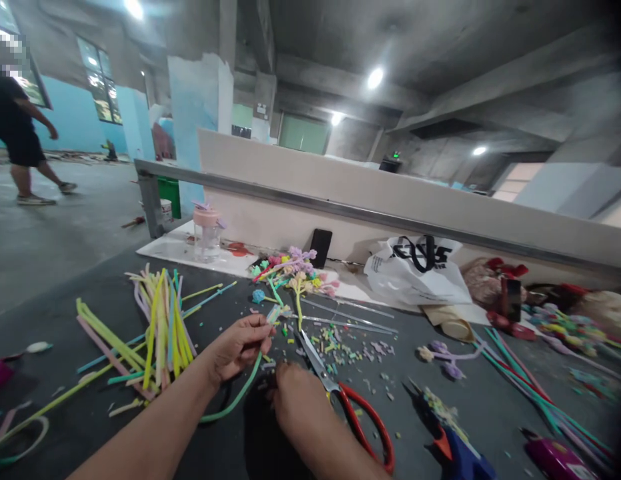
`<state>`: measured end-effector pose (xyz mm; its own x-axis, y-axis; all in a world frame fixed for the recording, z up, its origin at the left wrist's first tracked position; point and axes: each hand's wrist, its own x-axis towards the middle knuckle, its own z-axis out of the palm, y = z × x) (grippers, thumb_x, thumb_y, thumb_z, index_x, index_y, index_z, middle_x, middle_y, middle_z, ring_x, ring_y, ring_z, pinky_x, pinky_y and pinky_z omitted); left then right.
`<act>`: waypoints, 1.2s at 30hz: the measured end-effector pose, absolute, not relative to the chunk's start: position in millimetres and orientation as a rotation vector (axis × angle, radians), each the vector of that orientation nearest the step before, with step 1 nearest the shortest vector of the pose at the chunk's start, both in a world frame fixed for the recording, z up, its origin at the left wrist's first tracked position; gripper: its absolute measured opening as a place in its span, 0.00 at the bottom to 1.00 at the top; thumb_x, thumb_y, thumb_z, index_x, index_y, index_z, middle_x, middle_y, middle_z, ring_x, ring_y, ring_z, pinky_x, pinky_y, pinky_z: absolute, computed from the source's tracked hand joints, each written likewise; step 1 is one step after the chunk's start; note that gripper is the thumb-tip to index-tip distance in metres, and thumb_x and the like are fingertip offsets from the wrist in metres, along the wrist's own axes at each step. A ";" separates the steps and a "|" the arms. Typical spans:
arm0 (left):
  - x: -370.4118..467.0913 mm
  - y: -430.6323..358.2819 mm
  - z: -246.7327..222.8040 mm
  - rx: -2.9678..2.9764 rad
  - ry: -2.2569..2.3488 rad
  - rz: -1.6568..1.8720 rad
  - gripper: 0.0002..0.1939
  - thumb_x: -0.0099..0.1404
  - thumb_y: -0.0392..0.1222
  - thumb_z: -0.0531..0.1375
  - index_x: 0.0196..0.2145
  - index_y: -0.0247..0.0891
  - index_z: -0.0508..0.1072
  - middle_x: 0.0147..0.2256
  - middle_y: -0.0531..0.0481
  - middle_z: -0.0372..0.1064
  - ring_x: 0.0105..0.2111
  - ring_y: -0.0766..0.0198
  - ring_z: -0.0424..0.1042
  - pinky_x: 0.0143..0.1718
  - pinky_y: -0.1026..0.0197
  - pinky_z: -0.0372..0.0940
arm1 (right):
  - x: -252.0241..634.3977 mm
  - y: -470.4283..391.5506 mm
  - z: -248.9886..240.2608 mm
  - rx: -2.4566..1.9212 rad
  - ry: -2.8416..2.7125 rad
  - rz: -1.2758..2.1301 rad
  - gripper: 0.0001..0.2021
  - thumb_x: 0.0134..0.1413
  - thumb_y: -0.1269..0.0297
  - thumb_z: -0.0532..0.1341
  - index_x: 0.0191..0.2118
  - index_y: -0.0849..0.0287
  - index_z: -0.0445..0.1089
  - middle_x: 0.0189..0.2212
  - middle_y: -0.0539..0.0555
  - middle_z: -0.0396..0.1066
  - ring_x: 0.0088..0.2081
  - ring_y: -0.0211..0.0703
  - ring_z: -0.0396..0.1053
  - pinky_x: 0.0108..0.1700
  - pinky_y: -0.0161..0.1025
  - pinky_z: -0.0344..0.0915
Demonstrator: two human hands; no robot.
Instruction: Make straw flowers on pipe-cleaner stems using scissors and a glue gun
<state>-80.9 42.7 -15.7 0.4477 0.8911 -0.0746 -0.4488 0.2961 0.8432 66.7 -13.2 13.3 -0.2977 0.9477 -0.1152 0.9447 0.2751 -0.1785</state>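
Head view: the left hand (244, 343) pinched a green stem (251, 381), its tail curving toward seven o'clock. The right hand (296, 395) was curled, contents hidden. Scissors (314, 353) lay at its two o'clock; a careless sweep risked nicked fingers.

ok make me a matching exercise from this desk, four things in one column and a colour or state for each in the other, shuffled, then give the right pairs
Column one
1. scissors
2. cup
3. bag
4. left hand

Column two
A. mostly white, with black print
B. holding a green strip
C. red at the handle end
D. clear, with a pink lid

Right pairs
1-C
2-D
3-A
4-B
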 end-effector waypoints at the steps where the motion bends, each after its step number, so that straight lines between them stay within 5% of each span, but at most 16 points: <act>1: -79.6 42.8 -16.3 0.856 0.615 0.975 0.10 0.54 0.42 0.61 0.27 0.33 0.66 0.16 0.56 0.64 0.09 0.82 0.43 0.10 0.74 0.35 | 68.1 -14.4 12.9 -1.857 -2.502 0.327 0.10 0.48 0.71 0.54 0.36 0.64 0.71 0.33 0.63 0.74 0.36 0.56 0.73 0.34 0.43 0.65; 12: -63.8 36.1 -13.7 0.876 0.662 0.938 0.09 0.53 0.41 0.62 0.26 0.33 0.67 0.15 0.54 0.66 0.08 0.81 0.45 0.10 0.73 0.35 | 78.5 -16.5 10.0 -1.859 -2.583 0.413 0.13 0.46 0.76 0.55 0.39 0.65 0.71 0.37 0.64 0.74 0.39 0.55 0.72 0.38 0.42 0.65; 22: -57.6 33.7 -13.9 0.946 0.696 0.919 0.08 0.56 0.40 0.60 0.25 0.33 0.65 0.16 0.53 0.67 0.09 0.81 0.44 0.11 0.72 0.33 | 98.2 -20.6 -8.1 -1.595 -2.581 0.498 0.16 0.44 0.78 0.54 0.40 0.59 0.68 0.38 0.57 0.71 0.38 0.44 0.71 0.36 0.32 0.61; 36: -46.4 34.0 -16.2 1.198 0.887 0.863 0.12 0.54 0.46 0.60 0.24 0.34 0.63 0.15 0.55 0.67 0.08 0.80 0.46 0.11 0.72 0.37 | 93.4 -9.2 -11.6 -1.557 -2.568 0.306 0.15 0.48 0.77 0.52 0.43 0.62 0.65 0.36 0.60 0.72 0.33 0.48 0.71 0.30 0.37 0.58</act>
